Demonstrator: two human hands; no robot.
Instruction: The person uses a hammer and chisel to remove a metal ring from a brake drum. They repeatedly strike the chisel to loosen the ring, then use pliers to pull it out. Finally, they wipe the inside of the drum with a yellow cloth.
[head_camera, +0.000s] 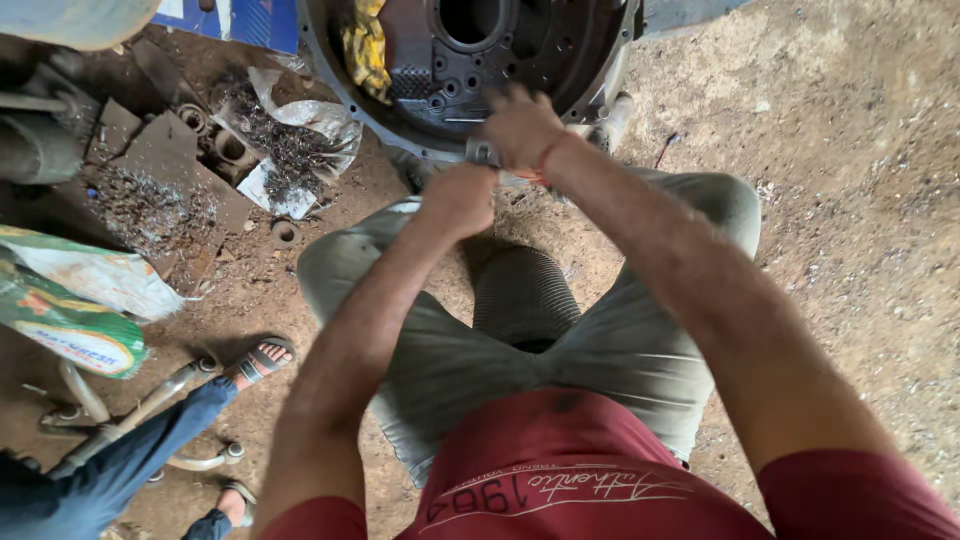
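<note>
From your head camera, the round metal housing (470, 60) lies open on the dirt floor (850, 200), a yellow rag (366, 45) tucked inside its left wall. A torn bag (300, 140) beside it holds dark metal scraps. Open ground runs to your right; the left is crowded with parts and another person's sandalled foot (262, 358). Your right hand (520, 128) rests on the housing's near rim, fingers spread. Your left hand (458, 198) has its fingers curled round a small metal tool (482, 152), just below.

Both arms reach forward and down; the left hand (460, 198) is fisted, the right hand (520, 128) curled just beyond it.
</note>
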